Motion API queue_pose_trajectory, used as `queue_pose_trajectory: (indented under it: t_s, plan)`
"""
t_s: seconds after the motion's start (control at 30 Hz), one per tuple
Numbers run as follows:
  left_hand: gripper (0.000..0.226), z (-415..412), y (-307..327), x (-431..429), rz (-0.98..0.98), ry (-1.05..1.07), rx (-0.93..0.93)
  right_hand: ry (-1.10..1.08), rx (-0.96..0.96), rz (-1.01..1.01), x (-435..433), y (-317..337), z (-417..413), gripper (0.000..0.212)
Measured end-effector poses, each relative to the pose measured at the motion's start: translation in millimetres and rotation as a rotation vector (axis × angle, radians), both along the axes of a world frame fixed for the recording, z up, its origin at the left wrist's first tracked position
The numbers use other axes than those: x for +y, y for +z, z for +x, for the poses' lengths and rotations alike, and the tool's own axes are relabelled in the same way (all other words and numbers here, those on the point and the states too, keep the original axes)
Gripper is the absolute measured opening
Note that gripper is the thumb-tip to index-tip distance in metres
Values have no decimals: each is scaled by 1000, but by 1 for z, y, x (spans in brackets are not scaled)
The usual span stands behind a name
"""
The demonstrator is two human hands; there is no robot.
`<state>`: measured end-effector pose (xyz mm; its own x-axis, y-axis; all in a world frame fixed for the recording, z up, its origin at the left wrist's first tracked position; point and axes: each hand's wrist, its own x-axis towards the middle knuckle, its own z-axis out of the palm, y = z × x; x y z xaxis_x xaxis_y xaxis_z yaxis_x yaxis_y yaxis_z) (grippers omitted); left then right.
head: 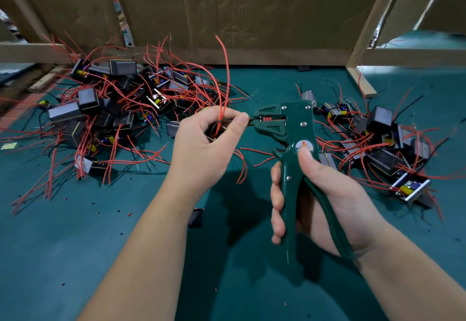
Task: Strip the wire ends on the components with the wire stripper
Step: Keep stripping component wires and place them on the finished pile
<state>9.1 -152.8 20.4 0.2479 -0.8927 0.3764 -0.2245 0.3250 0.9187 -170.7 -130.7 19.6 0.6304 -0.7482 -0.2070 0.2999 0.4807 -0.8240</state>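
Components lie in 2 heaps on the green desk (75,245): the left heap (113,109) is larger, the right heap (385,149) smaller. Both are tangles of dark boxy bodies and red leads, well apart, with bare desk between them. Brown cardboard wall (227,13) in a wooden frame (365,25) closes the far edge. Both forearms enter from the near edge.

Right hand (327,199) grips the wire stripper (290,144) above the desk, between the heaps. Fingers curl round the front handle, the rear handle sits in the palm, and the thumb presses on the round label near the pivot. Tool is green, upright, head pointing left.

Left hand (201,149) is closed round 1 component (216,131), mostly hidden by the fingers. Thumb and forefinger pinch a thin dark wire (251,119) that runs right into the stripper's head. Whether the blades have bitten: cannot tell.

1 long red lead (225,73) rises from the left hand and curves upward. Small red and black flecks (129,214) dot the near desk.
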Motion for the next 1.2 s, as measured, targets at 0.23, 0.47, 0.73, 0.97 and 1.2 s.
queue_pose_trajectory:
  t_s: [0.23,0.47,0.73,0.97,1.2]
  plan:
    - [53,-6,-3,-3,152,-19,12,-259,-16,29,-7,-2,4,44]
    - [61,-8,12,-3,437,-316,711,-131,-77,-73,-5,-5,3,49]
    - [72,-32,9,8,439,-648,551,-78,111,-162,-2,-13,8,34]
    - [68,-42,5,5,356,-516,536,-49,80,-161,-2,-13,5,36]
    - [40,-47,-4,1,300,-326,573,-149,86,-164,-2,-15,9,39]
